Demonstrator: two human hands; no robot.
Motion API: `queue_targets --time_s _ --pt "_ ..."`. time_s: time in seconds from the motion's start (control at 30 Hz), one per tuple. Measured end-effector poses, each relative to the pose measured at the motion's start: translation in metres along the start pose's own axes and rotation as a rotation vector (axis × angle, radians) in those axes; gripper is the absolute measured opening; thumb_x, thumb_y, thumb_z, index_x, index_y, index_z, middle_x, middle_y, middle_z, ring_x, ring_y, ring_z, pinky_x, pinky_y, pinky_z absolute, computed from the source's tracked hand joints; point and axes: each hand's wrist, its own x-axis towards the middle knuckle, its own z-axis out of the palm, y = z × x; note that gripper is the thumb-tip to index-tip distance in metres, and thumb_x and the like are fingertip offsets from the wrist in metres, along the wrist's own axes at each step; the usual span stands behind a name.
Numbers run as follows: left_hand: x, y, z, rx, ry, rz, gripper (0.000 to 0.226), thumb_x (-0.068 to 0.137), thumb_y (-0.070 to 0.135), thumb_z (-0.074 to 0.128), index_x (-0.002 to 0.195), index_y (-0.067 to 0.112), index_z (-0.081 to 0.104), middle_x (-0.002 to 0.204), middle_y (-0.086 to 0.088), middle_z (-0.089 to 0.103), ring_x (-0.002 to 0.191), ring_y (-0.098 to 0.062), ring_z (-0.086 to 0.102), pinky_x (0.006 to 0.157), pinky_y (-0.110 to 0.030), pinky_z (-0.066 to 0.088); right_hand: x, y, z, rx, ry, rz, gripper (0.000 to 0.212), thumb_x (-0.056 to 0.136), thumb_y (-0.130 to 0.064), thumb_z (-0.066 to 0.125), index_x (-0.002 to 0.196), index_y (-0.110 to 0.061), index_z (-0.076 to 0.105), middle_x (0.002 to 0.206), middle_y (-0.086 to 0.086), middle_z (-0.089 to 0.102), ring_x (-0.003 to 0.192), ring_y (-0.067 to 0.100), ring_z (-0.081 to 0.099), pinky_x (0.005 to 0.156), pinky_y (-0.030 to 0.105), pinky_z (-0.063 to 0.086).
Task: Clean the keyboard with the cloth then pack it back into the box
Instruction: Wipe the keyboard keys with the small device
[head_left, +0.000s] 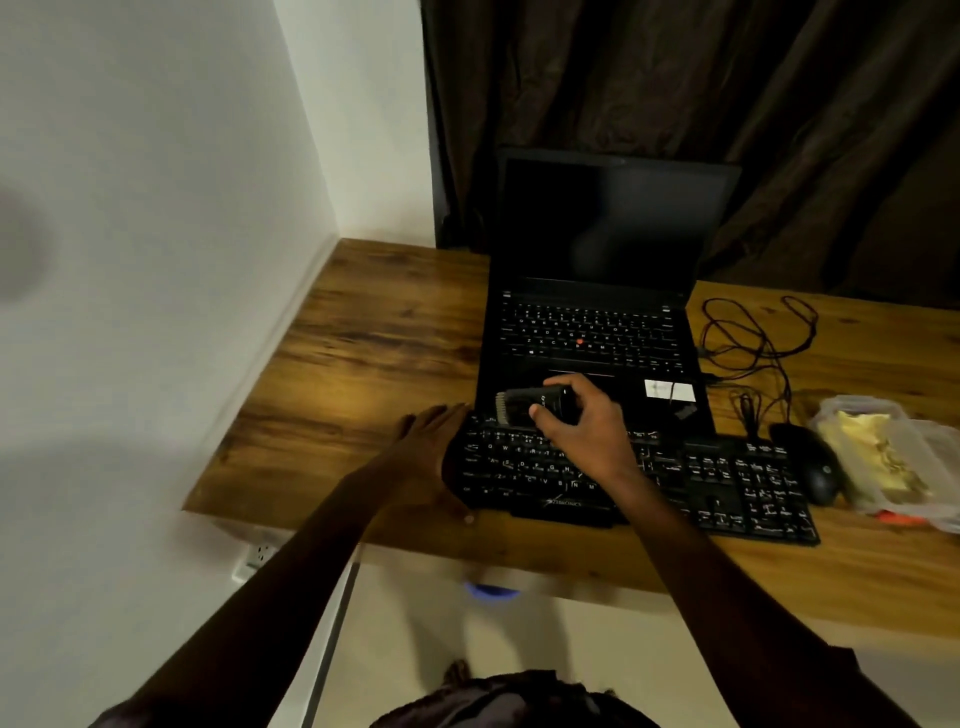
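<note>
From the head camera I see the black keyboard (631, 480) lying on the wooden desk (374, 332), just in front of an open laptop (597, 291) with a dark screen. I can read "ZEBRONICS" on the keyboard's front edge; the white sticker (669, 391) on the laptop is too small to read. My left hand (434, 457) is spread flat against the keyboard's left end. My right hand (582, 421) is closed around a small dark brush (530, 404), bristles pointing left, over the top key rows. A mouse (810, 462) sits just beside the keyboard's right end, near a clear plastic bag (893, 452).
</note>
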Motion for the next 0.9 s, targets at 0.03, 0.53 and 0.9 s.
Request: queue_targets --time_s 0.03,0.53,0.9 --pt "0.002 0.000 -0.001 0.001 0.000 0.006 0.151 0.044 0.075 0.083 0.157 0.025 -0.006 0.165 0.003 0.005 0.150 -0.018 -0.004 0.119 -0.049 -0.001 0.002 -0.003 0.004 -0.014 0.004 -0.004 0.034 0.084 -0.028 0.075 0.116 -0.025 0.062 0.097 -0.001 0.066 0.075 0.019 0.069 0.061 0.034 0.061" --pt "0.003 -0.003 -0.001 -0.059 0.064 0.034 0.150 0.037 0.070 0.087 0.157 0.023 0.008 0.159 0.002 0.018 0.145 -0.021 0.008 0.116 -0.044 0.006 0.004 -0.015 0.023 -0.178 0.057 0.001 0.031 0.080 -0.021 0.078 0.110 -0.020 0.069 0.090 -0.007 0.068 0.076 0.003 0.068 0.065 0.017 0.059" --pt "0.003 -0.001 -0.002 -0.056 0.046 -0.006 0.164 0.018 0.096 0.060 0.157 0.026 0.008 0.159 0.003 0.020 0.146 -0.020 0.009 0.115 -0.046 0.006 0.012 -0.031 0.034 -0.123 -0.033 -0.115 0.021 0.078 -0.021 0.077 0.099 -0.020 0.071 0.086 -0.007 0.071 0.079 0.004 0.068 0.071 0.024 0.059"
